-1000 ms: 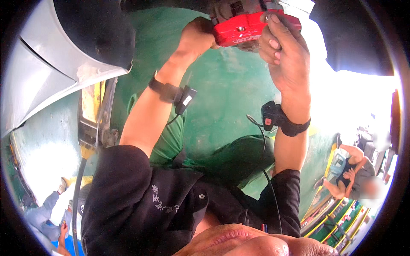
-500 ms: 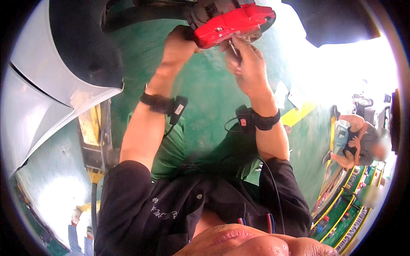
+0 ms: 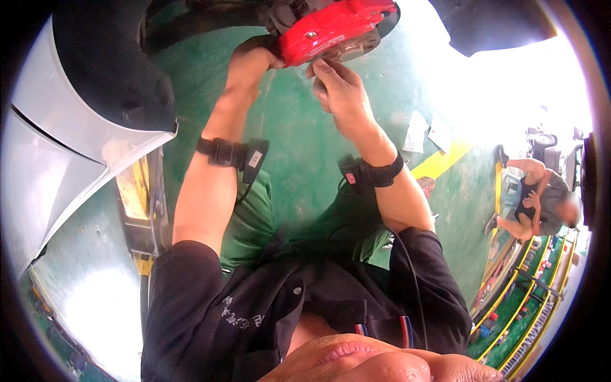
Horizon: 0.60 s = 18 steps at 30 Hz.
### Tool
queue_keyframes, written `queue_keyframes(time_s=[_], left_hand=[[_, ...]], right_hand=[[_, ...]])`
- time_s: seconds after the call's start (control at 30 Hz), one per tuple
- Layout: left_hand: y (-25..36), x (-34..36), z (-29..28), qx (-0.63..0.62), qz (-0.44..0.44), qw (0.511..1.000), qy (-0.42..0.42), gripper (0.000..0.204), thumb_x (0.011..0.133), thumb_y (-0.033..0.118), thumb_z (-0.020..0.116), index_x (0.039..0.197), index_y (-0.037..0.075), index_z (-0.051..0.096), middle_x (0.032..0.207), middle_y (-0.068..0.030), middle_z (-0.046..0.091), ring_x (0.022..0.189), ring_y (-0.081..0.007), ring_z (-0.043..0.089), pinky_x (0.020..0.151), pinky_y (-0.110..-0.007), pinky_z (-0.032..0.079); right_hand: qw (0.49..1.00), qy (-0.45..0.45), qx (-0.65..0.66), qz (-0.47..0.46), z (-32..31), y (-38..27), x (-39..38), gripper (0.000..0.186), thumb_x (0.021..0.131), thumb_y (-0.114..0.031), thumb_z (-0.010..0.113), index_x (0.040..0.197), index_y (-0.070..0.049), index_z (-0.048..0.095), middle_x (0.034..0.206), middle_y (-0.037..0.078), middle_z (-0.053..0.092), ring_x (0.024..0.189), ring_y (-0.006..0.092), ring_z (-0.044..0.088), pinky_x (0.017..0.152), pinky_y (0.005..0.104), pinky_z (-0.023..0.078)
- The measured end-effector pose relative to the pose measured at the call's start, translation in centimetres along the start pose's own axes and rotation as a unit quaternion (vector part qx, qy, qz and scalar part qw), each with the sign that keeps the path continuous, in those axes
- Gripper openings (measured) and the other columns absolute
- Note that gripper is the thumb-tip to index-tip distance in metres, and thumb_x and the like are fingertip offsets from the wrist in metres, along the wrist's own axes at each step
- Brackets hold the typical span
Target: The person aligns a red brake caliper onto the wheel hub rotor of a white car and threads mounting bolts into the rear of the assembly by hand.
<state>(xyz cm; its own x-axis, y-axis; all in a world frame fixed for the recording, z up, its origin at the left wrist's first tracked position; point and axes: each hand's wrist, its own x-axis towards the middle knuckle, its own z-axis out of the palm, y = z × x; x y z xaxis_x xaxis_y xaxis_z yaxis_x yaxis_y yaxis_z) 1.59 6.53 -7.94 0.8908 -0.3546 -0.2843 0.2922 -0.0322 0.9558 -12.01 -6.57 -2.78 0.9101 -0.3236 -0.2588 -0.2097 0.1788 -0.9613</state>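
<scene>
A red brake caliper point(image 3: 321, 28) sits on a dark hub assembly point(image 3: 286, 13) at the top of the view, with a metal disc-shaped part point(image 3: 353, 51) on its underside. My left hand point(image 3: 251, 67) is closed on the caliper's left end, its fingertips partly behind it. My right hand point(image 3: 340, 95) is just beneath the caliper, thumb and fingers pinched at its lower edge; what they hold is hidden. Black straps with small boxes and cables are on both forearms.
White car bodywork point(image 3: 57, 172) and a dark wheel-arch liner fill the left; another dark panel point(image 3: 490, 22) hangs top right. A yellow-marked lift arm point(image 3: 137, 204) stands lower left. A seated person point(image 3: 534, 197), white sheets point(image 3: 414, 130) and yellow racks point(image 3: 534, 299) are at right.
The caliper appears farther left and higher in the view. My right hand has come down from the caliper's right end to below its middle; a metal tool seen in it earlier is now hidden.
</scene>
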Motion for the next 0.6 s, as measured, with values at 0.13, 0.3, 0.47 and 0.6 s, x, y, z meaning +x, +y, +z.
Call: queue_keyframes(time_s=[0.13,0.3,0.47,0.6], left_hand=[[0.4,-0.4,0.1,0.045,-0.021,0.998,0.023,0.024,0.072,0.003,0.071,0.094,-0.003,0.074,0.097,-0.0113,0.073,0.086,-0.0242,0.067,0.084,-0.037,0.053],[0.4,-0.6,0.1,-0.022,-0.009,1.000,-0.011,0.029,0.075,0.003,0.068,0.103,-0.005,0.072,0.102,-0.0133,0.072,0.090,-0.0247,0.069,0.084,-0.037,0.057],[-0.7,0.3,-0.3,-0.083,0.061,0.989,-0.103,0.034,0.079,0.001,0.062,0.111,-0.009,0.068,0.111,-0.0166,0.068,0.092,-0.0248,0.068,0.085,-0.036,0.064],[-2.2,1.7,-1.2,-0.129,0.028,0.983,-0.128,0.031,0.079,0.002,0.062,0.108,-0.008,0.069,0.111,-0.0152,0.067,0.096,-0.0248,0.067,0.086,-0.038,0.064]], right_hand=[[0.999,-0.007,-0.041,0.031,0.4,0.5,0.1,0.024,0.103,-0.027,0.059,0.108,-0.004,0.065,0.074,-0.005,0.048,0.062,0.0045,0.039,0.053,0.0235,0.028],[0.992,0.010,-0.119,-0.044,0.1,2.7,0.7,0.029,0.102,-0.027,0.060,0.112,-0.001,0.064,0.075,-0.004,0.052,0.067,0.0062,0.045,0.058,0.0228,0.034],[0.971,0.041,-0.220,-0.087,-0.1,4.3,1.5,0.032,0.097,-0.027,0.065,0.112,0.001,0.065,0.081,0.014,0.069,0.077,0.0226,0.069,0.069,0.0376,0.053],[0.936,0.049,-0.294,-0.187,0.7,3.8,0.9,0.024,0.094,-0.020,0.065,0.106,0.001,0.066,0.087,0.023,0.070,0.085,0.0401,0.070,0.074,0.0456,0.054]])
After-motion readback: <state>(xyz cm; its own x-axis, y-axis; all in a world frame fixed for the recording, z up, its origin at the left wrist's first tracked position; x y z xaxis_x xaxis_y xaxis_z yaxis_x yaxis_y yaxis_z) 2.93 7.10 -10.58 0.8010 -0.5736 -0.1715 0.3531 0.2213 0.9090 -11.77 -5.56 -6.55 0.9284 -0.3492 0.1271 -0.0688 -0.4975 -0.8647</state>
